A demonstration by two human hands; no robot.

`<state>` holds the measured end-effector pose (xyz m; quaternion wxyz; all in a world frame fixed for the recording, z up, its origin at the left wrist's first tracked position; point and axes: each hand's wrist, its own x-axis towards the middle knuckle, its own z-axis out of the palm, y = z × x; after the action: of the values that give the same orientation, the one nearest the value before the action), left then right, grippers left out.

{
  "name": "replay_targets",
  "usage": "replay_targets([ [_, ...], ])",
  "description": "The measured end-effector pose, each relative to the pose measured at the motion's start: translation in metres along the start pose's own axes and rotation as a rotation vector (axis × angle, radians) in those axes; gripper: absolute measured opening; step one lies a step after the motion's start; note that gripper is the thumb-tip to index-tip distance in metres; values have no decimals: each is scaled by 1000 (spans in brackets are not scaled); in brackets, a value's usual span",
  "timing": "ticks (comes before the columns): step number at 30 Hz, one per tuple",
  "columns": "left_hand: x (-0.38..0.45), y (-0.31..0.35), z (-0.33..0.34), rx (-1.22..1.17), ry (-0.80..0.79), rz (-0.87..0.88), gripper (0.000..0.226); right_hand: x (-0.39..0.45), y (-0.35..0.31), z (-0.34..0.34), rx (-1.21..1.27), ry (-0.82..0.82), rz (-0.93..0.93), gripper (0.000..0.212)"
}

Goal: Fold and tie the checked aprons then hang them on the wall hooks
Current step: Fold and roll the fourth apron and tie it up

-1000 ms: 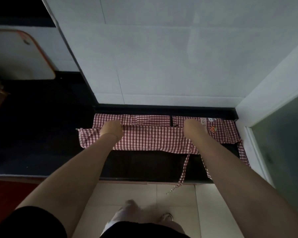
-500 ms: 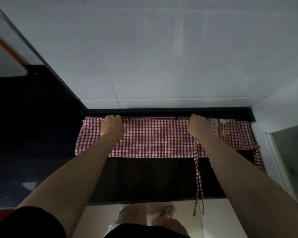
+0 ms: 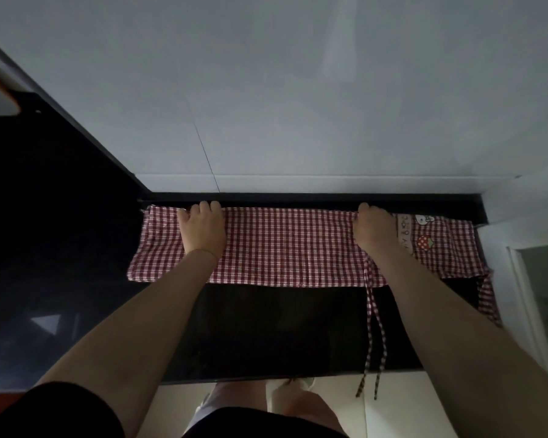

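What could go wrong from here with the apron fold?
1. The ties dangle off the counter edge; they could snag or drag the apron askew.
2. Left hand and right hand hold only the far edge; the near layers may slip.

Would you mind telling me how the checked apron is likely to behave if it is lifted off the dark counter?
Probably floppy: the apron lies flat in a folded band, and its ties trail limply over the counter edge. Likely light, being thin cloth. The fold may fall open unless both hands, left hand and right hand, support it.
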<state>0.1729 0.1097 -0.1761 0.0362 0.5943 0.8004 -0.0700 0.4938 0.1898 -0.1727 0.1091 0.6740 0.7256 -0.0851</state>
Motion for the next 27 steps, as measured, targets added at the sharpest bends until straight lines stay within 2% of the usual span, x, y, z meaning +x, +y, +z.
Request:
replay_targets([
  [3, -5, 0, 6, -42, 111, -13, 15, -3, -3, 4, -17, 79, 33, 9],
  [6, -18, 9, 11, -158, 255, 132, 23, -17, -19, 5, -59, 235, 95, 12],
  [7, -25, 13, 13, -191, 235, 210, 25, -25, -28, 5, -72, 300, 61, 13],
  [9, -39, 23, 16, -228, 88, 316, 38, -42, -52, 6, -35, 395, -80, 10],
  [12, -50, 31, 23, -194, -119, 329, 61, -63, -88, 21, 136, 306, -305, 19],
  [15, -52, 35, 34, -150, -145, 315, 67, -73, -94, 42, 160, 165, -277, 52],
  [17, -56, 36, 40, -131, -136, 319, 67, -79, -85, 58, 118, 116, -252, 62],
  [27, -126, 40, 68, -138, -155, 246, 67, -132, -65, 101, 126, 166, -312, 61],
])
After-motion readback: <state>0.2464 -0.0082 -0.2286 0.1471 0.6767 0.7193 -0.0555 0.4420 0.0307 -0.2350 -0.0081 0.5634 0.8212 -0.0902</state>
